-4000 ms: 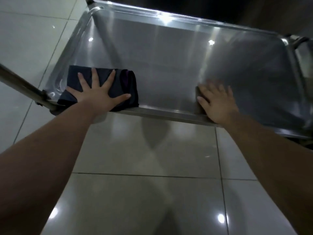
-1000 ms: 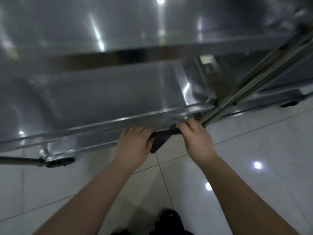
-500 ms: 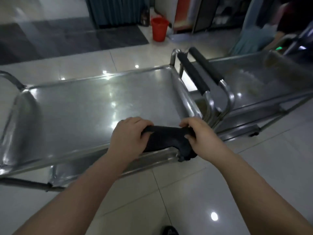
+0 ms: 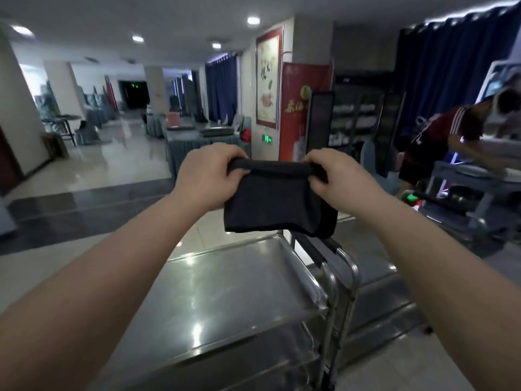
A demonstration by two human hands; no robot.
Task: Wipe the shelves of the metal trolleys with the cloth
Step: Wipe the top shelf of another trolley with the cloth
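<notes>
**Dark cloth held up in both grips above the steel trolley**

Your left grip [image 4: 208,176] and your right grip [image 4: 335,179] each grasp one top corner of the cloth [image 4: 276,204], with the fingers curled over its rolled upper edge. The cloth is dark, soft and matt. It hangs between the two grips as a folded, almost square panel, in the air and touching no shelf.

Under it lies the top shelf [image 4: 225,292] of the near trolley. It is a flat tray of smooth, shiny steel with a raised, rounded rim, and bright spots of light reflect on it. At its right end stand tube handles [image 4: 315,253] with black padded sleeves. Just beside them is a second trolley [image 4: 377,280] of the same metal. The floor [image 4: 121,165] is glossy tile.

Half a second ago you held the cloth as a thick roll, low at the near rim of this shelf. Now it is lifted higher and hangs open.
</notes>
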